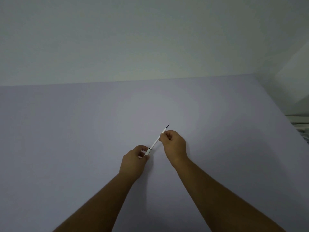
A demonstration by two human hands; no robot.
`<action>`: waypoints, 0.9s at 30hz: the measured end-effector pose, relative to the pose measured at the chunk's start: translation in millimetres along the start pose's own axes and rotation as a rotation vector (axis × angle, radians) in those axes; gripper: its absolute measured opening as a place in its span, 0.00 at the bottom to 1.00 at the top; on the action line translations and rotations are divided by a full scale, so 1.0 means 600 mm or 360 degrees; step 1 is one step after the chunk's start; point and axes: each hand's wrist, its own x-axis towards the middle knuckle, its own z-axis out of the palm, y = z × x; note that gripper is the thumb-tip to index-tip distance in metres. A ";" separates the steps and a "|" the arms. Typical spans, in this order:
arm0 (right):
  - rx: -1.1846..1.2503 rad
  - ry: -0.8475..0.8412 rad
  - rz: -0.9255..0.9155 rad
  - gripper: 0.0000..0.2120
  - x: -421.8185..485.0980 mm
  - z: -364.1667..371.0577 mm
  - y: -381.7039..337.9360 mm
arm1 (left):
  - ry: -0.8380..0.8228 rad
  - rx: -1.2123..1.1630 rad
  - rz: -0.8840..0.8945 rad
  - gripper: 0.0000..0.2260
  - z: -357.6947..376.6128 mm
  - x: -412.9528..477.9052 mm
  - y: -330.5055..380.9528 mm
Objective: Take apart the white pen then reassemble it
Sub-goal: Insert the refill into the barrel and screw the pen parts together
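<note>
A slim white pen (155,142) is held slanted above the pale table (83,131), its dark tip pointing up and to the right. My left hand (135,160) pinches the lower end, just below a thin dark ring on the barrel. My right hand (173,144) grips the upper part of the barrel, close behind the tip. Both hands hold the pen in the air near the table's middle. The part of the pen inside each fist is hidden.
A plain light wall (133,39) rises behind the table's far edge. The table's right edge runs diagonally at the right, with some pale, blurred objects (301,126) beyond it.
</note>
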 end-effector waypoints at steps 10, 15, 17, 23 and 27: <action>0.0060 -0.0237 0.0008 0.09 -0.017 -0.010 0.018 | 0.0004 0.0006 0.0108 0.10 0.007 -0.006 0.017; 0.0219 -0.0225 0.0026 0.06 -0.007 -0.023 0.010 | 0.0002 0.0080 0.0138 0.10 0.009 -0.003 0.020; 0.0103 -0.0354 0.0001 0.05 -0.008 -0.024 0.010 | 0.0006 0.0081 0.0140 0.10 0.011 -0.003 0.022; 0.0209 -0.0077 0.0184 0.11 0.023 -0.050 0.019 | -0.0013 -0.0037 0.0077 0.10 0.014 0.002 0.018; -0.0688 -0.0106 0.0034 0.11 0.047 -0.067 0.044 | -0.0049 -0.0174 0.0007 0.10 0.015 0.005 0.016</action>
